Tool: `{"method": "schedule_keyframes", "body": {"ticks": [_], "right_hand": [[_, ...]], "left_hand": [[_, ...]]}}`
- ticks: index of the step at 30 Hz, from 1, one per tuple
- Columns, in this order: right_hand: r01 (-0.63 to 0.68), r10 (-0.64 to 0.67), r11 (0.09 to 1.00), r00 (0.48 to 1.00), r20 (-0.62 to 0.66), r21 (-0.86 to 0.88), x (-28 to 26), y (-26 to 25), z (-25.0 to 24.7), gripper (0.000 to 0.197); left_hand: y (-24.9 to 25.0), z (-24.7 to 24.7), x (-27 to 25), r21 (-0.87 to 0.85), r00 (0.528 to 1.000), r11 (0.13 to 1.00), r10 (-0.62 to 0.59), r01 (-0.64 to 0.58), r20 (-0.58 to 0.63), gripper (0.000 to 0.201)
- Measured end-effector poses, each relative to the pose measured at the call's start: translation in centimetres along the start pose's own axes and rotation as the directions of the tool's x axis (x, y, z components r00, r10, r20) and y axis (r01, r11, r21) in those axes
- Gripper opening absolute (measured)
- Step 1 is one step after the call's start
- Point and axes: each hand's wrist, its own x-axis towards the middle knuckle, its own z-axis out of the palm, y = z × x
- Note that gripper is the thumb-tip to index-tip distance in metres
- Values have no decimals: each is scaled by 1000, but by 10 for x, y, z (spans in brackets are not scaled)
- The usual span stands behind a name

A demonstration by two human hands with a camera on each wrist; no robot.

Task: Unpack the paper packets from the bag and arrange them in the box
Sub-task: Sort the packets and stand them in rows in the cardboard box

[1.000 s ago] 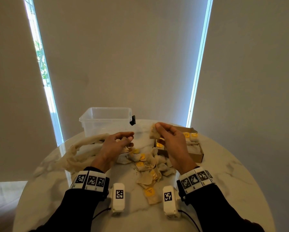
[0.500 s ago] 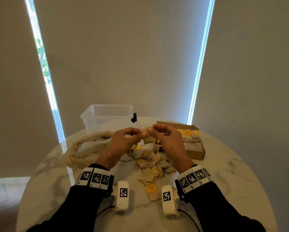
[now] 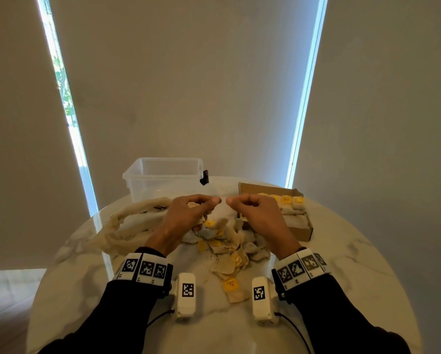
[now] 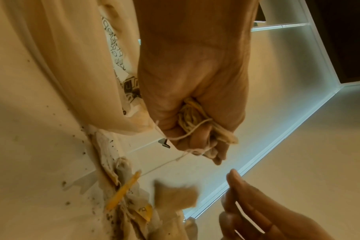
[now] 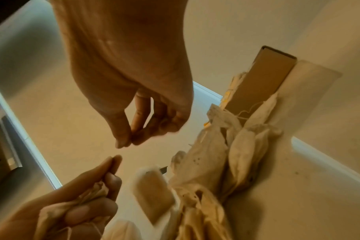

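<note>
Clear plastic tub (image 3: 163, 178) standing just beyond the fingers, round marble desk (image 3: 342, 264) beneath them, pale roller blinds (image 3: 188, 85) behind, dark crumbs (image 3: 215, 256) scattered nearer

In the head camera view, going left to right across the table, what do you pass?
Cloth bag → clear plastic bin → left hand, gripping a crumpled packet → loose packets heaped on the marble table → right hand, fingertips pinched → cardboard box with yellow-tagged packets lined up inside.
</note>
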Motion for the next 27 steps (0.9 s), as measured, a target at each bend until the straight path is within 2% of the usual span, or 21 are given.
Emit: {"method": "schedule_keyframes", "body": {"ticks": [3, 6, 9, 11, 13, 15, 17, 19, 21, 27], "right_hand": [[-56, 62, 995, 995, 81, -78, -3, 0, 2, 17], [-72, 83, 988, 993, 80, -134, -2, -2, 1, 31], [8, 61, 931, 982, 178, -365, -1, -9, -2, 25], [41, 147, 809, 952, 269, -586, 2, -15, 3, 28], [78, 261, 641, 913, 313, -764, 5, -19, 14, 36], [174, 277, 482, 899, 338, -859, 8, -19, 23, 40], [230, 245, 399, 906, 345, -888, 11, -17, 26, 36], [232, 222, 391, 915, 336, -890, 13, -17, 25, 29], [209, 201, 435, 926, 321, -876, 17, -22, 22, 23], [139, 61, 700, 966, 252, -701, 12, -45, -3, 15]], "left_hand": [[-5, -1, 2, 26, 1000, 999, -25, 26, -11, 20], [-6, -3, 3, 18, 998, 999, -42, 42, -37, 23], [-5, -4, 4, -18, 997, 999, -45, 44, -68, 24], [-4, -5, 5, -42, 993, 997, -67, 63, -94, 24], [-4, -5, 6, -47, 992, 996, -80, 76, -99, 24], [-5, -5, 6, -44, 993, 996, -84, 80, -83, 24], [-5, -5, 5, -40, 994, 996, -87, 84, -70, 23], [-6, -5, 5, -20, 994, 996, -91, 90, -61, 23], [-5, -6, 5, 10, 995, 995, -101, 101, -28, 24], [-1, -9, -3, 105, 987, 990, -111, 99, 119, 34]]}}
